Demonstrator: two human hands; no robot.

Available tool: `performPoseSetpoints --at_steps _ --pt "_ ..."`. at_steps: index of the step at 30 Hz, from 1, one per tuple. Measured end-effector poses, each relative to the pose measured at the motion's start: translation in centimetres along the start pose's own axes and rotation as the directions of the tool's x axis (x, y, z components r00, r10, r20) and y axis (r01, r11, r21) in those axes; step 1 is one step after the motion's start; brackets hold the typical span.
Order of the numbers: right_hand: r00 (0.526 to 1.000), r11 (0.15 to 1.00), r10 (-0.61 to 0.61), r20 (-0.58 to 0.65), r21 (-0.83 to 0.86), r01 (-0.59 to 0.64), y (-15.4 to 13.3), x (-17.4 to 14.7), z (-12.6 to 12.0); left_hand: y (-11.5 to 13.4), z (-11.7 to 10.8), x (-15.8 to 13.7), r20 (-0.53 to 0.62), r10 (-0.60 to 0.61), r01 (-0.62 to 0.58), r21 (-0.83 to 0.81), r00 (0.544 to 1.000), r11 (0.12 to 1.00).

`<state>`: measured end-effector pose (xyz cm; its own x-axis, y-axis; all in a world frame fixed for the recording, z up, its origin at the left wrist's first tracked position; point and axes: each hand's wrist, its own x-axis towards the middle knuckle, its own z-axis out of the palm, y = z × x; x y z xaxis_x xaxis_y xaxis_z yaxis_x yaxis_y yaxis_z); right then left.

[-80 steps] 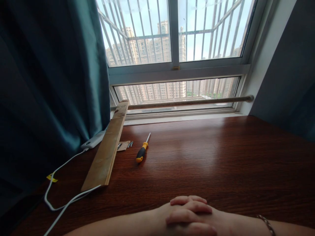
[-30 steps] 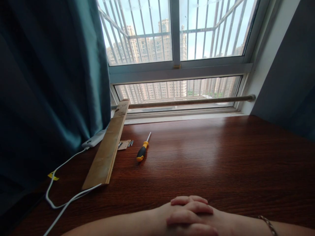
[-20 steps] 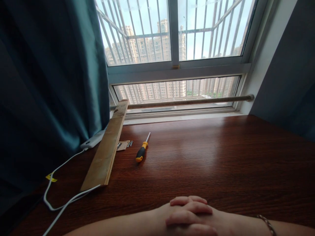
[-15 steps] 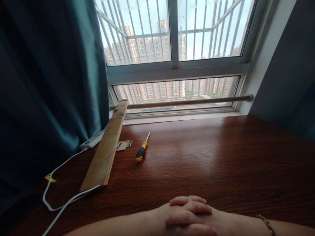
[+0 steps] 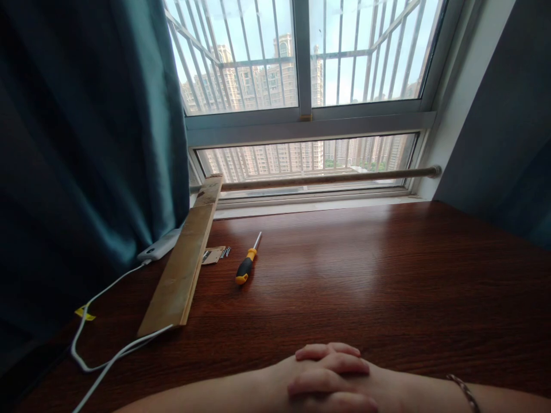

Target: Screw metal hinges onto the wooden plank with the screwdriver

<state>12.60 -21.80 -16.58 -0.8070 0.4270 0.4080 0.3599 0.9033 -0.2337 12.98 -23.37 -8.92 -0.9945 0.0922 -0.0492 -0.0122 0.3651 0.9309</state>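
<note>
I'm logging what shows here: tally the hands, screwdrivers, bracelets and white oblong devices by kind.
Bare left hand and bare right hand: 2
Black-and-yellow screwdriver: 1
Brown braided bracelet: 1
White oblong device: 1
Total: 5

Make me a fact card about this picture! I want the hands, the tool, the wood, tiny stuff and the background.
Hands: left hand and right hand clasped together, fingers interlaced
Wearing: braided bracelet on the right wrist
Tool: yellow-and-black screwdriver lying on the table, tip toward the window
Wood: long board, left of the screwdriver
Tiny stuff: thin metal pieces, probably screws, beside a flat brown piece
Cord: white cord, looping near the board
Background: blue-green curtain on the left; barred window ahead
</note>
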Motion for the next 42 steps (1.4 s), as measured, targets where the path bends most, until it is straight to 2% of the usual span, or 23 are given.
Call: performPoseSetpoints --at_steps 7,11,15,18,21,23,25,29,31,33,36,39,42 --pt "1.0 0.996 0.006 0.018 0.094 -0.007 -0.3 0.7 -1.8 -1.5 0.7 0.6 -0.048 0.126 -0.12 0.105 0.991 0.987" --pt "1.0 0.996 -0.002 -0.005 0.087 0.003 -1.0 1.0 -3.4 -1.6 1.1 0.1 -0.113 0.126 -0.11 0.142 0.986 0.984" --pt "0.999 0.996 0.005 -0.042 0.087 -0.001 -1.4 1.0 -4.7 -1.5 1.0 0.0 -0.073 0.108 -0.102 0.087 0.991 0.991" --pt "0.999 0.996 0.01 -0.039 0.093 -0.006 -1.2 1.1 -4.0 -1.3 0.7 0.0 -0.046 0.077 -0.075 0.043 0.996 0.996" --pt "0.999 0.99 0.019 -0.05 0.139 -0.012 -0.8 1.1 -2.7 -1.0 0.4 0.0 -0.046 0.082 -0.078 0.089 0.996 0.993" --pt "0.997 0.982 0.025 -0.076 0.188 -0.011 -0.6 1.1 -2.2 -1.1 0.1 0.3 -0.01 0.107 -0.104 0.146 0.994 0.984" --pt "0.995 0.972 0.032 -0.091 0.234 -0.01 -0.7 0.9 -2.4 -1.7 -0.3 0.9 0.084 0.114 -0.126 0.164 0.99 0.978" --pt "0.996 0.953 0.052 -0.072 0.302 -0.028 -1.3 0.7 -4.2 -3.0 -1.2 2.3 0.33 0.112 -0.14 0.062 0.937 0.988" --pt "0.997 0.946 0.059 -0.058 0.321 -0.038 -1.5 0.7 -4.7 -3.1 -1.3 2.5 0.358 0.121 -0.148 0.049 0.926 0.988" --pt "0.997 0.942 0.06 -0.044 0.332 -0.042 -1.4 0.7 -4.5 -2.6 -1.0 1.9 0.28 0.105 -0.139 0.106 0.954 0.985" --pt "0.998 0.942 0.058 -0.029 0.333 -0.045 -0.9 0.7 -2.9 -1.4 -0.1 0.6 0.073 0.087 -0.099 0.189 0.994 0.977" --pt "0.997 0.943 0.07 -0.024 0.328 -0.059 -0.3 0.6 -0.8 -0.9 0.6 -0.2 -0.055 0.122 -0.111 0.164 0.991 0.98" --pt "0.996 0.942 0.083 -0.014 0.327 -0.074 0.1 0.5 0.3 -1.2 0.7 0.2 -0.092 0.161 -0.145 0.154 0.983 0.977"
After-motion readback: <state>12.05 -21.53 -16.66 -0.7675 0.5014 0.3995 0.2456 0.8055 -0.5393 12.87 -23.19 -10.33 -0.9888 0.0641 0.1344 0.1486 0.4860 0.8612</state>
